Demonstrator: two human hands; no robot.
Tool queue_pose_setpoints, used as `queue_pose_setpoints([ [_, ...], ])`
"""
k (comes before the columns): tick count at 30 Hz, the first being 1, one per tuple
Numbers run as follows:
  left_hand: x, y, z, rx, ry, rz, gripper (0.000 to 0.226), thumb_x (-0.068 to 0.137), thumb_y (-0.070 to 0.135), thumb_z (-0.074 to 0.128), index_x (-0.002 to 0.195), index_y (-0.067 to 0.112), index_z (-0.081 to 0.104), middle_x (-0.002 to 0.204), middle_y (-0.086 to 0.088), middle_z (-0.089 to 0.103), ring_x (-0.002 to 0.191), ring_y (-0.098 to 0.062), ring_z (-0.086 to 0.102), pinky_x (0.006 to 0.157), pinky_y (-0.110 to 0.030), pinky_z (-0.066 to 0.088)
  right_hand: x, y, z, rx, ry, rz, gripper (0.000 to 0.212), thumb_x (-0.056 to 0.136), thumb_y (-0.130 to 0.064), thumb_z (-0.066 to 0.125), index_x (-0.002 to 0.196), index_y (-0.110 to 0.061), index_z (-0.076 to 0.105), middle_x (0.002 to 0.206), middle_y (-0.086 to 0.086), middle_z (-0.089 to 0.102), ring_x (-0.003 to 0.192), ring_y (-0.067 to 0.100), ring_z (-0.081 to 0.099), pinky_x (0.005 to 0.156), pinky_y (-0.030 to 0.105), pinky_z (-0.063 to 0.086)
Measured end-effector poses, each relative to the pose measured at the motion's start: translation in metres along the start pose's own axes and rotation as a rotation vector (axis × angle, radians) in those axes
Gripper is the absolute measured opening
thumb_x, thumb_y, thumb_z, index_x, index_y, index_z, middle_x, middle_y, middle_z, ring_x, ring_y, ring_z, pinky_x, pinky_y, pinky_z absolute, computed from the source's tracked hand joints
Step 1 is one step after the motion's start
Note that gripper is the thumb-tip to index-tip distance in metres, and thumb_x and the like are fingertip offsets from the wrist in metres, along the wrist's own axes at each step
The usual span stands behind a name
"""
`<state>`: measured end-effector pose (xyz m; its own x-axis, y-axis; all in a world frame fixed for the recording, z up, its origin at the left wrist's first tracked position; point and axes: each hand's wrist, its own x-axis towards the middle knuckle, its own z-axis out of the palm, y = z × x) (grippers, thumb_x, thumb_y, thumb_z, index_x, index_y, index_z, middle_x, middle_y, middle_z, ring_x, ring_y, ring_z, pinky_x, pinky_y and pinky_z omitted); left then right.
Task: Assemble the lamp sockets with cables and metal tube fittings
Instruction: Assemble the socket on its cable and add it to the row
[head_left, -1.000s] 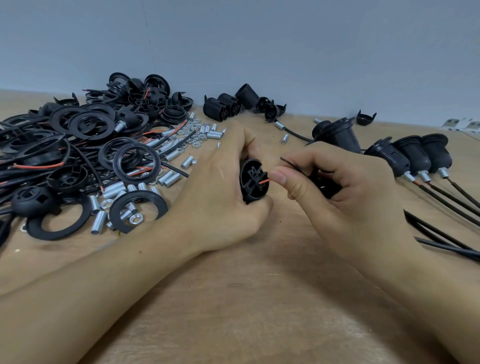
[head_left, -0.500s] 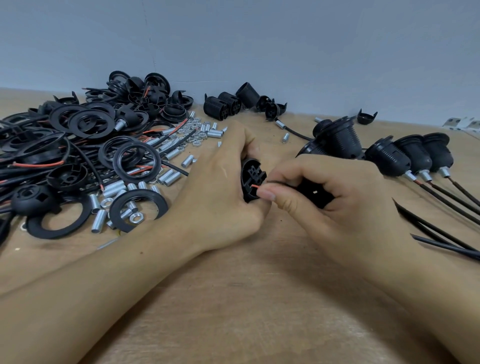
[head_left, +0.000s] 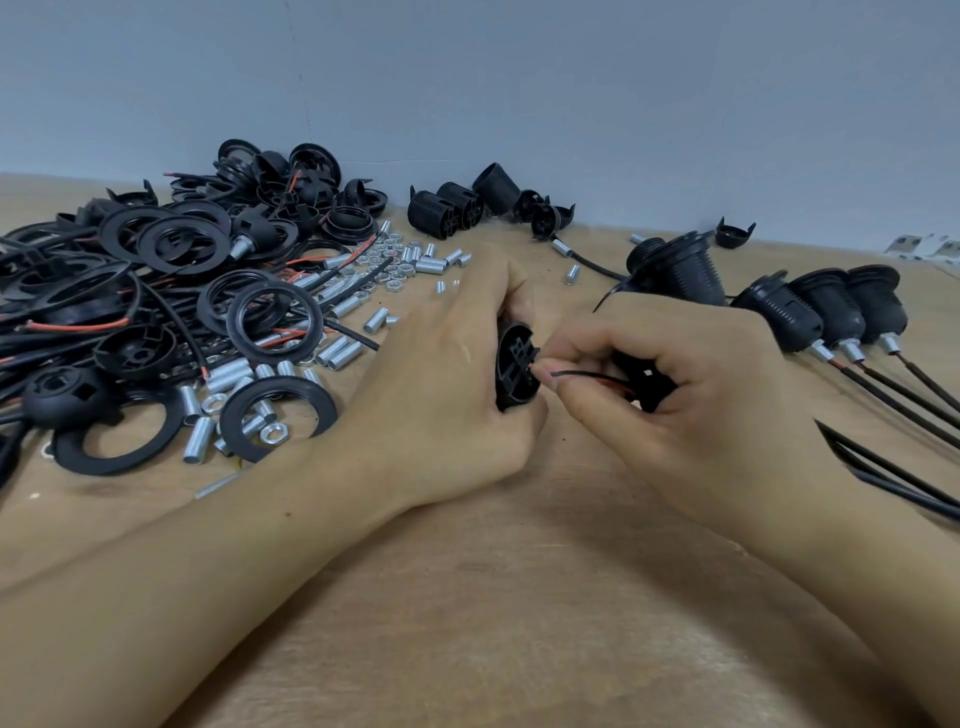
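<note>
- The left hand is curling round a black socket insert, a round moulded plastic part with its slotted face turning toward 3 o'clock; the palm is hiding most of its body.
- The right hand is pinching a thin black wire between thumb and forefinger, with the wire's end lying right at the insert's face; whether it is already in a slot cannot be told.
- A red wire is showing just below the black one, and both are running back into a black socket cap that the other right fingers are closing round.
- At 9 o'clock from the hands a heap of flat black rings, domed caps and loose red and black cables is lying on the wooden table.
- Short shiny metal tubes and hex nuts are lying scattered through that heap and toward 11 o'clock.
- At 12 o'clock, near the blue-grey wall, ribbed threaded socket shells are lying on their sides.
- At 2 o'clock three finished sockets are lying in a row, each with a metal fitting and a dark cable trailing toward 4 o'clock.
- A larger black socket with a flange is sitting just behind the right hand, partly hidden by its knuckles.
</note>
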<state>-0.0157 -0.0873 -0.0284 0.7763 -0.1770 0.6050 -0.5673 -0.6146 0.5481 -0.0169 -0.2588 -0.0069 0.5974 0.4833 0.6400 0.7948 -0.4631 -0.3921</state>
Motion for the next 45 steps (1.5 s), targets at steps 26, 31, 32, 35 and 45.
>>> queue_pose_setpoints([
  [26, -0.006, 0.007, -0.001, 0.11, 0.043, -0.061, 0.032, 0.071, 0.018, 0.065, 0.091, 0.02, 0.039, 0.063, 0.008, 0.05, 0.058, -0.011, 0.048, 0.051, -0.033, 0.037, -0.001, -0.011, 0.005, -0.01, -0.005, 0.113, 0.008, 0.086, -0.018, 0.067, 0.082, -0.019, 0.074, 0.067, -0.011, 0.067, 0.067, 0.008, 0.062, 0.059, 0.016, 0.045],
  [31, -0.006, 0.007, 0.003, 0.107, 0.032, -0.095, 0.032, 0.074, 0.014, 0.067, 0.093, 0.016, 0.041, 0.069, 0.009, 0.052, 0.063, -0.015, 0.05, 0.055, -0.035, 0.039, 0.0, -0.009, 0.007, -0.019, -0.015, 0.123, 0.01, 0.086, -0.016, 0.067, 0.081, -0.013, 0.075, 0.069, -0.006, 0.068, 0.069, 0.011, 0.062, 0.061, 0.023, 0.045],
  [32, -0.006, 0.006, 0.004, 0.1, 0.014, -0.116, 0.034, 0.074, 0.013, 0.068, 0.094, 0.016, 0.041, 0.07, 0.01, 0.051, 0.064, -0.014, 0.05, 0.056, -0.034, 0.038, 0.0, -0.007, 0.006, -0.038, -0.039, 0.104, 0.011, 0.086, -0.015, 0.066, 0.081, -0.01, 0.074, 0.068, -0.002, 0.068, 0.069, 0.013, 0.06, 0.061, 0.025, 0.044],
  [35, -0.005, 0.004, 0.004, 0.09, -0.016, -0.164, 0.037, 0.072, 0.012, 0.069, 0.097, 0.016, 0.041, 0.072, 0.012, 0.05, 0.066, -0.01, 0.049, 0.058, -0.03, 0.035, 0.0, -0.006, 0.002, -0.075, -0.131, 0.033, 0.022, 0.091, -0.015, 0.059, 0.083, 0.0, 0.072, 0.065, -0.002, 0.059, 0.068, 0.013, 0.051, 0.062, 0.02, 0.04],
  [45, -0.005, 0.005, 0.003, 0.065, 0.013, -0.144, 0.036, 0.069, 0.011, 0.066, 0.093, 0.017, 0.04, 0.068, 0.005, 0.05, 0.063, -0.012, 0.048, 0.052, -0.034, 0.035, -0.001, -0.005, 0.002, 0.048, -0.023, 0.12, 0.016, 0.086, -0.011, 0.064, 0.097, -0.013, 0.075, 0.074, -0.006, 0.062, 0.07, 0.005, 0.057, 0.065, 0.01, 0.041],
])
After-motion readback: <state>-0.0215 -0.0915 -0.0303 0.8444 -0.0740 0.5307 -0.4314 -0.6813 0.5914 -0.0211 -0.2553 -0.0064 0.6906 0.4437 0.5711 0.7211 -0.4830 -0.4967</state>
